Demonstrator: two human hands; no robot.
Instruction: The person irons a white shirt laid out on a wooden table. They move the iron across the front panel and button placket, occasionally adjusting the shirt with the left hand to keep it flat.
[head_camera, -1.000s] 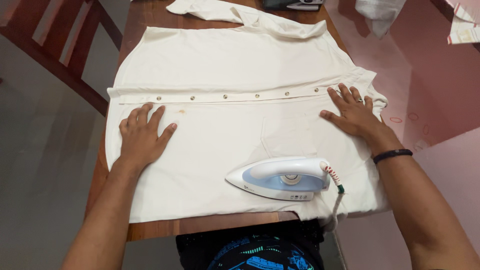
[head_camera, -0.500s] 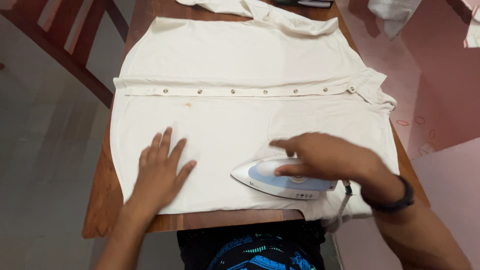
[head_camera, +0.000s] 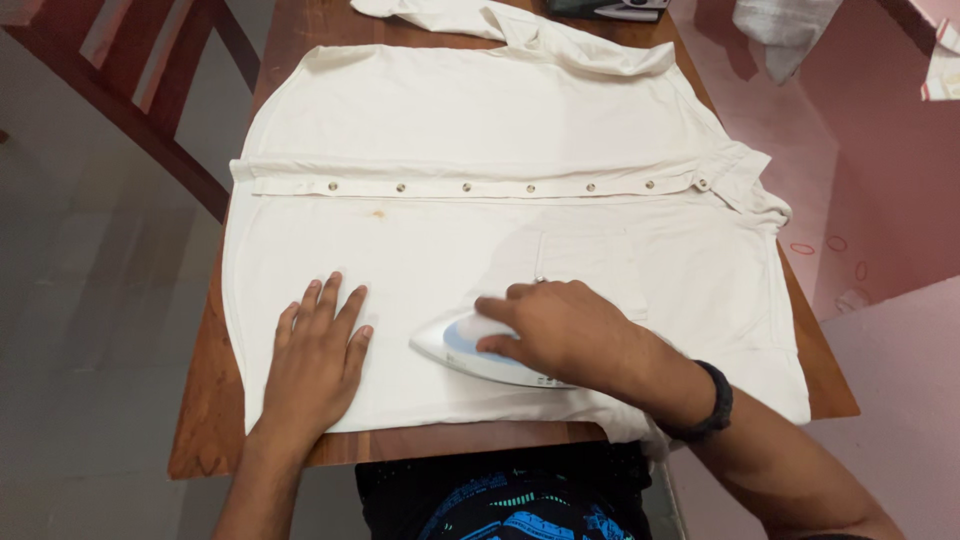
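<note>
A cream buttoned shirt (head_camera: 500, 130) lies spread flat over a brown wooden table (head_camera: 205, 420), its button strip running across the middle. My left hand (head_camera: 315, 360) presses flat on the shirt's near left part, fingers apart. My right hand (head_camera: 560, 330) grips the handle of a white and blue clothes iron (head_camera: 455, 345), which rests soleplate down on the shirt with its tip pointing left, just right of my left hand. A black band sits on my right wrist. A small brown spot (head_camera: 378, 213) marks the fabric below the button strip.
A wooden chair (head_camera: 150, 90) stands off the table's far left corner. A dark object (head_camera: 605, 8) lies at the table's far edge. White cloth (head_camera: 785, 30) lies on the pink floor at the right. The iron's cord (head_camera: 665, 495) drops off the near edge.
My right hand left the shirt's right side and took hold of the iron, which has slid left across the fabric. My left hand stayed flat on the near left part.
</note>
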